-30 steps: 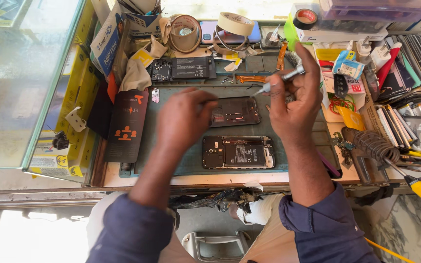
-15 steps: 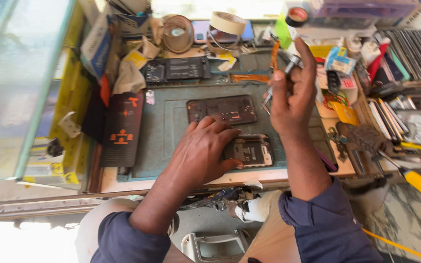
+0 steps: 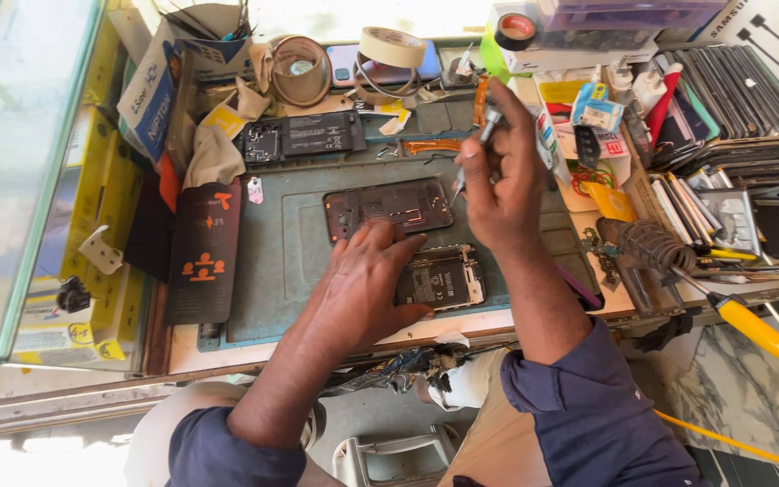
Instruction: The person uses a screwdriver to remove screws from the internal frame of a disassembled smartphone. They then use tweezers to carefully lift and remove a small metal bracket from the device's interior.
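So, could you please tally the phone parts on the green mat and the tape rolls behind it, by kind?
Opened phones: 2, one under the left hand at, one at the mat's far edge
Loose back covers: 1
Tape rolls: 2
Total: 5

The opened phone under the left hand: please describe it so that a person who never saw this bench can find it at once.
Start at the grey-green work mat in the middle of the bench. At its near edge, the left hand presses on an opened phone body with its insides showing. The neighbouring dark phone back cover lies farther away and untouched.
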